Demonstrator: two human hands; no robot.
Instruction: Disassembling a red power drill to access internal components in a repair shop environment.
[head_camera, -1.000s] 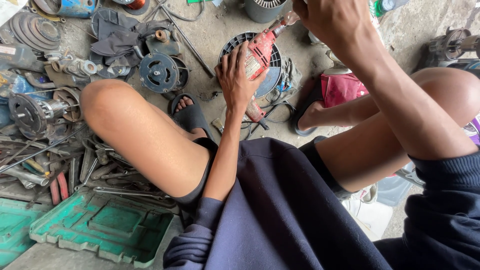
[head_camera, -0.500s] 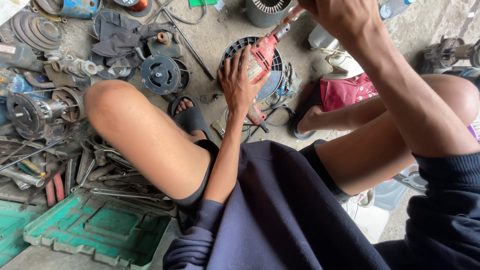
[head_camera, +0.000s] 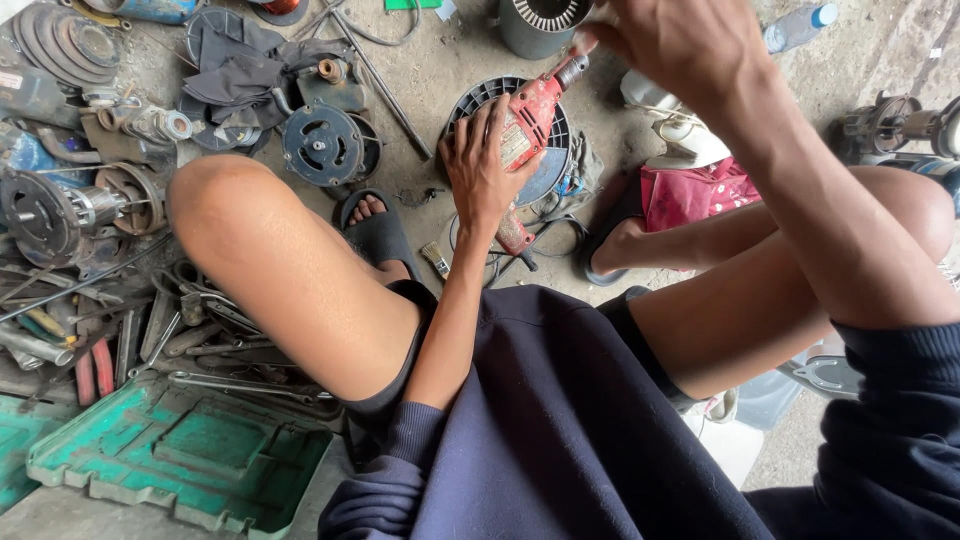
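Grip, left hand (head_camera: 487, 165): fingers wrapped over the body of the red power drill (head_camera: 530, 125), closed on it and pressing it down
Grip, right hand (head_camera: 680, 45): raised above the drill's nose end, fingers bunched and blurred; whether they close on anything cannot be told

Red power drill: lies tilted on the black round fan guard (head_camera: 470, 105) on the concrete floor (head_camera: 440, 70), nose pointing up and away from the person, handle end toward the person's shins

Items placed relative to the drill:
- grey ribbed motor stator (head_camera: 538, 25), just beyond the nose
- black sandal (head_camera: 375, 235) on the person's foot, near, to the left of the handle
- small brush (head_camera: 436, 260), on the floor below the left hand
- dark round motor end cover (head_camera: 320, 145), further left, beside a heap of dark cloth (head_camera: 235, 65)
- red cloth (head_camera: 700, 195), to the right, by the other foot
- clear plastic bottle with blue cap (head_camera: 797, 27), upper right, well apart
- pile of spanners and metal rods (head_camera: 150, 340), far left, behind the left knee
- green plastic tool case (head_camera: 190, 455), lower left, well apart
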